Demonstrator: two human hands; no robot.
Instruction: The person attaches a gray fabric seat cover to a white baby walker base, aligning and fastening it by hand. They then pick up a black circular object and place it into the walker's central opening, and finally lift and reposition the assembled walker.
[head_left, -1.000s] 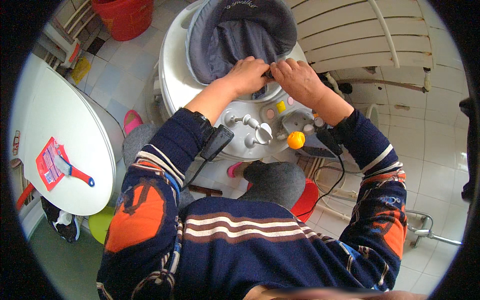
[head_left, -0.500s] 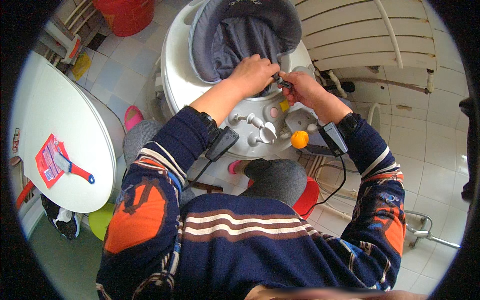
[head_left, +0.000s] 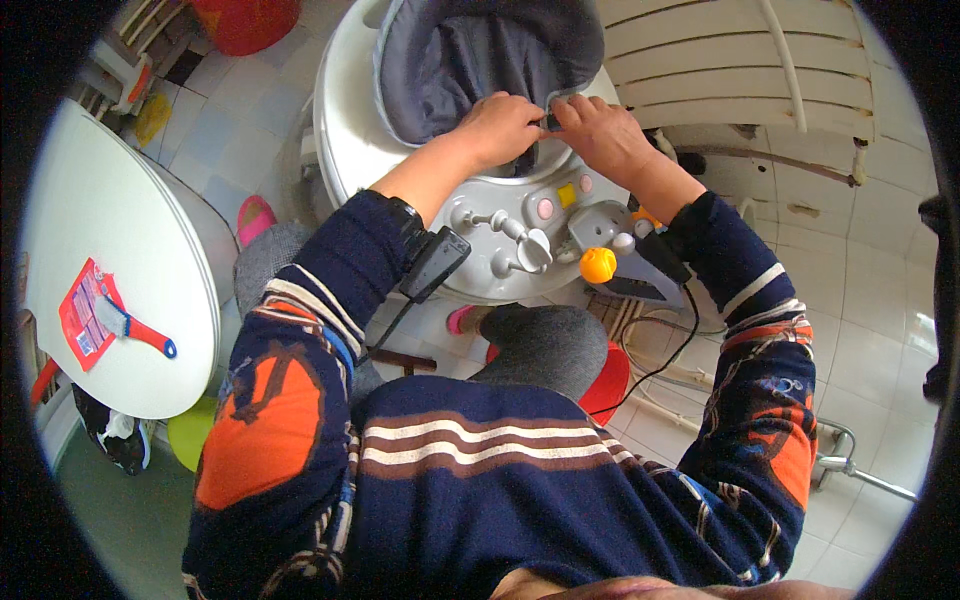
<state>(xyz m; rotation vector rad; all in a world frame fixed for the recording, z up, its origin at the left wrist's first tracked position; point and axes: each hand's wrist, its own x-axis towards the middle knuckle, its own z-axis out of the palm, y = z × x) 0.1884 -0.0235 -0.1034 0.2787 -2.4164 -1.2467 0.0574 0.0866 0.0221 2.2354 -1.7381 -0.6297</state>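
Grey seat (head_left: 475,65), front edge at 2 hands (head_left: 497,132).

From the wearer's head, one wide fisheye view looks steeply down and forward, close above the navy striped knitted sweater (head_left: 490,490) at bottom centre, farther from the white-and-grey plastic baby walker (head_left: 345,135) at top centre.

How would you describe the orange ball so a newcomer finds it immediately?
Start from the white walker with a grey padded seat. On its grey tray, lower in the picture than the right hand, sits the ball. It is bright orange, larger than the pale knob beside it.
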